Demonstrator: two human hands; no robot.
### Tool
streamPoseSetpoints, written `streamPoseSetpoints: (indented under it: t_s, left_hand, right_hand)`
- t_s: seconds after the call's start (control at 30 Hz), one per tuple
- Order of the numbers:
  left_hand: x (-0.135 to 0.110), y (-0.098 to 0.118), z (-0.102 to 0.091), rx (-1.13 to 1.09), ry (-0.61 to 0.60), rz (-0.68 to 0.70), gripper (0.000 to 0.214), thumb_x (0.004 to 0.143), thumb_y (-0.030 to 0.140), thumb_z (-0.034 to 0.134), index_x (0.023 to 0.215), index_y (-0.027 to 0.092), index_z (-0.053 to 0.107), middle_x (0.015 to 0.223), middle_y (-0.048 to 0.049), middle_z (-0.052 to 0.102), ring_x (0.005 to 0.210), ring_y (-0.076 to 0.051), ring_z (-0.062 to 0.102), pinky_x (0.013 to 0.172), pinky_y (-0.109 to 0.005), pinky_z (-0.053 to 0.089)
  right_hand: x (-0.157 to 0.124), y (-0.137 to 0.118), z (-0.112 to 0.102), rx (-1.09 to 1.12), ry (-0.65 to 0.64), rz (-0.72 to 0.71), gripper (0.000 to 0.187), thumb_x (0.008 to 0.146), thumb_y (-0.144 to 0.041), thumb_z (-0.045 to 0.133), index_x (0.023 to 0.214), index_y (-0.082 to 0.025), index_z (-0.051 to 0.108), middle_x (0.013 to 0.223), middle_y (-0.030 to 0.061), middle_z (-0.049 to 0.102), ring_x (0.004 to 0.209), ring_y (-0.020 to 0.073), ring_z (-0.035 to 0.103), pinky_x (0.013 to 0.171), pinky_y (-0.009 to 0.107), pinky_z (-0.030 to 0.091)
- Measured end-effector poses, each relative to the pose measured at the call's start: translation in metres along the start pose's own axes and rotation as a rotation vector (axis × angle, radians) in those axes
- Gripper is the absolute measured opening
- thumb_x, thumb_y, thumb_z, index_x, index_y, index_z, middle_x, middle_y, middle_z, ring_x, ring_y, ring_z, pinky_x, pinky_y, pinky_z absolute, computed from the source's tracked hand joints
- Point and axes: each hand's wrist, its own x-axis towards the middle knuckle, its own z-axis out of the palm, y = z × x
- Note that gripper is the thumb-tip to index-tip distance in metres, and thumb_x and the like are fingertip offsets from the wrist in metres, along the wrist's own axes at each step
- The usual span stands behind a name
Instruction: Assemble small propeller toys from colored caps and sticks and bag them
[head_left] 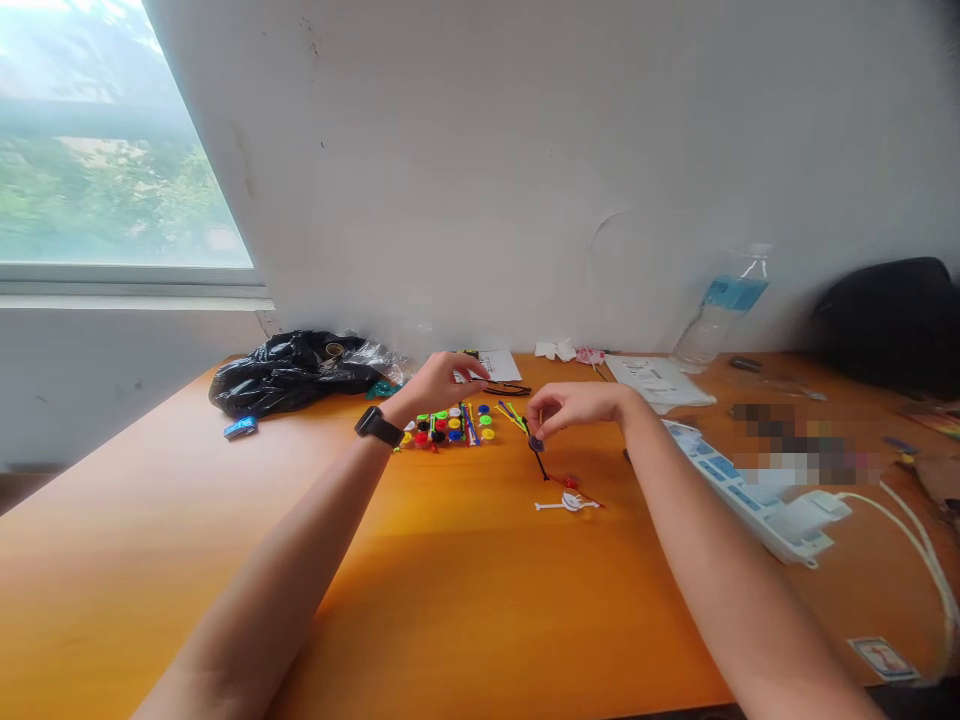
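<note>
A cluster of small coloured plastic discs (448, 427) and thin coloured sticks (510, 412) lies on the orange table (450, 600). My left hand (439, 383), with a black watch on the wrist, reaches over the discs, its fingers curled toward a dark stick (507, 389) behind them. My right hand (574, 408) pinches a dark disc on a black stick (537, 452) just above the table. In front lies a white stick with a white disc (568, 503), with red pieces beside it.
A black plastic bag (292, 372) lies at the back left, with a small blue item (240, 428) near it. Papers (658, 380) and a water bottle (720, 310) stand at the back right. A white power strip (757, 495) with a cable lies right. A dark bag (892, 320) sits far right.
</note>
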Motion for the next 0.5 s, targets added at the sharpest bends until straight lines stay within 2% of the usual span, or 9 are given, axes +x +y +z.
streamPoseSetpoints:
  t_s: [0.1, 0.23, 0.37, 0.43, 0.5]
  left_hand:
    - [0.001, 0.016, -0.002, -0.085, 0.027, 0.022, 0.018, 0.092, 0.035, 0.072, 0.098, 0.02, 0.081, 0.092, -0.004, 0.079, 0.081, -0.016, 0.07, 0.071, -0.026, 0.052]
    - [0.0, 0.033, 0.011, -0.197, 0.007, 0.086, 0.025, 0.09, 0.04, 0.076, 0.104, 0.019, 0.078, 0.096, -0.0051, 0.078, 0.082, -0.015, 0.07, 0.074, -0.026, 0.054]
    - [-0.001, 0.034, 0.034, -0.215, 0.064, 0.099, 0.03, 0.086, 0.037, 0.081, 0.108, 0.019, 0.072, 0.095, -0.0047, 0.077, 0.078, -0.015, 0.069, 0.073, -0.026, 0.056]
    - [-0.001, 0.031, 0.045, -0.19, 0.143, 0.058, 0.027, 0.085, 0.034, 0.081, 0.103, 0.018, 0.07, 0.091, -0.0038, 0.075, 0.075, -0.014, 0.067, 0.07, -0.025, 0.055]
    - [0.0, 0.028, 0.054, -0.173, 0.22, 0.01, 0.022, 0.082, 0.028, 0.08, 0.096, 0.018, 0.068, 0.086, -0.0026, 0.074, 0.072, -0.014, 0.066, 0.067, -0.024, 0.054]
  right_hand:
    - [-0.002, -0.005, 0.002, 0.251, 0.207, -0.08, 0.023, 0.079, -0.036, 0.081, 0.085, -0.018, 0.069, 0.094, 0.0053, 0.076, 0.093, 0.0217, 0.072, 0.088, 0.033, 0.055]
    - [0.013, -0.015, 0.011, 0.461, 0.484, -0.194, 0.024, 0.079, -0.036, 0.081, 0.082, -0.019, 0.065, 0.087, 0.004, 0.073, 0.09, 0.021, 0.073, 0.086, 0.035, 0.058]
    - [0.033, -0.018, 0.018, 0.502, 0.654, -0.239, 0.026, 0.081, -0.039, 0.079, 0.083, -0.019, 0.063, 0.083, 0.0012, 0.07, 0.074, 0.0144, 0.065, 0.07, 0.028, 0.053]
    - [0.04, -0.017, 0.02, 0.466, 0.698, -0.242, 0.029, 0.08, -0.042, 0.08, 0.082, -0.019, 0.062, 0.078, -0.0007, 0.066, 0.067, 0.0122, 0.058, 0.061, 0.025, 0.045]
    - [0.043, -0.016, 0.022, 0.4, 0.712, -0.247, 0.033, 0.079, -0.047, 0.08, 0.082, -0.019, 0.063, 0.075, -0.0011, 0.064, 0.067, 0.0129, 0.056, 0.06, 0.025, 0.041]
